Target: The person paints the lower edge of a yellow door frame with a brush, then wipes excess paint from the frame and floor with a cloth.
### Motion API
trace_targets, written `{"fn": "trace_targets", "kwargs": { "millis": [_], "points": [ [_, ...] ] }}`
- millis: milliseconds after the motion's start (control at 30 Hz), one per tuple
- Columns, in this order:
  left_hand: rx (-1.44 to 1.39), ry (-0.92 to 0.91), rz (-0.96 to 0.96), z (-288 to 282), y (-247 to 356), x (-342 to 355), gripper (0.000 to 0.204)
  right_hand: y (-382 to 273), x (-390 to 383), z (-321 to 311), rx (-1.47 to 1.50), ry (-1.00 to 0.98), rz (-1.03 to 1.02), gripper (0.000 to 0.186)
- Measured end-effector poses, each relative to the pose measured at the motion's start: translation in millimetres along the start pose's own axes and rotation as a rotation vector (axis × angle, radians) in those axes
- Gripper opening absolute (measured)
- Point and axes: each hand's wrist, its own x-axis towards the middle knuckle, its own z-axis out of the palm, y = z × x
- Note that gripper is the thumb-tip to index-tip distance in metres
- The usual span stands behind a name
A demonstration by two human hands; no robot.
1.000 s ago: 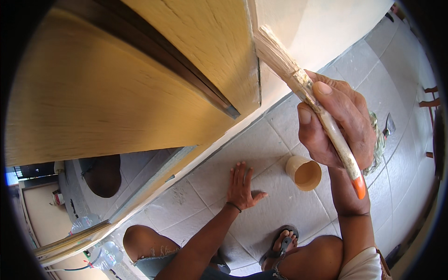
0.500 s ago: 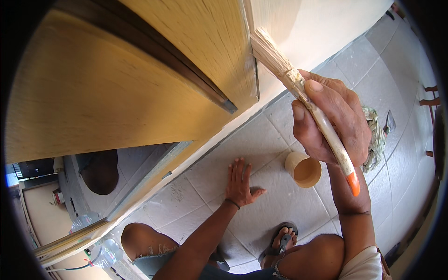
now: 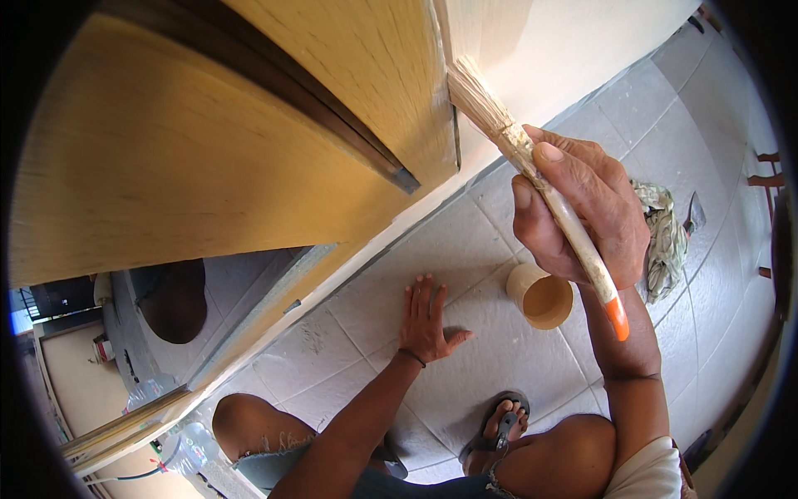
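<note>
In my right hand (image 3: 586, 208) is a paintbrush (image 3: 569, 220) with a pale, worn handle tipped in orange, pinched between thumb and fingers. Its light bristles meet the edge where the yellow-brown wooden frame (image 3: 357, 91) joins the cream wall (image 3: 557, 50). My left hand (image 3: 426, 320) lies flat on the grey floor tiles (image 3: 465, 391), fingers spread, a dark band at the wrist. Between my two hands stands a cream-coloured round container (image 3: 540, 297), its mouth tilted toward me; its contents are hard to make out.
A crumpled patterned cloth (image 3: 662, 241) lies right of my right hand, beside a trowel-like metal blade (image 3: 696, 214). At lower left, a clear plastic bottle (image 3: 189, 449) stands near a glossy pane (image 3: 216, 308) that reflects my knee. Red-brown furniture legs (image 3: 766, 180) show at the far right.
My right hand and the paintbrush have shifted slightly left, the bristles staying at the edge of the wooden frame. My left hand remains on the floor.
</note>
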Motion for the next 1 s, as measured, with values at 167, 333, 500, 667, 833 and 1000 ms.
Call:
{"fn": "trace_targets", "kwargs": {
  "millis": [167, 333, 500, 667, 833, 1000],
  "points": [
    [-0.010, 0.005, 0.001, 0.8, 0.0, 0.3, 0.112, -7.5, -9.7, -2.2, -0.014, -0.047, 0.111, 0.038],
    [-0.022, 0.011, -0.001, -0.5, 1.4, 1.2, 0.111, -7.6, -9.2, -2.9, -0.023, -0.070, 0.052, 0.041],
    [-0.006, 0.027, -0.002, -2.1, 2.7, 1.5, 0.111, 0.3, -21.2, 4.1, 0.034, -0.042, 0.031, 0.044],
    [0.000, 0.006, 0.002, -0.9, 1.3, 0.9, 0.113, -6.9, -23.5, -0.1, 0.020, -0.106, 0.109, 0.035],
    [-0.005, 0.002, -0.005, -1.3, 1.0, 0.4, 0.111, -5.2, -26.0, 3.4, 0.005, -0.078, 0.054, 0.035],
    [-0.009, 0.022, 0.004, -1.3, 1.6, 1.2, 0.111, 0.2, -30.6, 8.8, -0.014, -0.040, -0.020, 0.041]
  ]
}}
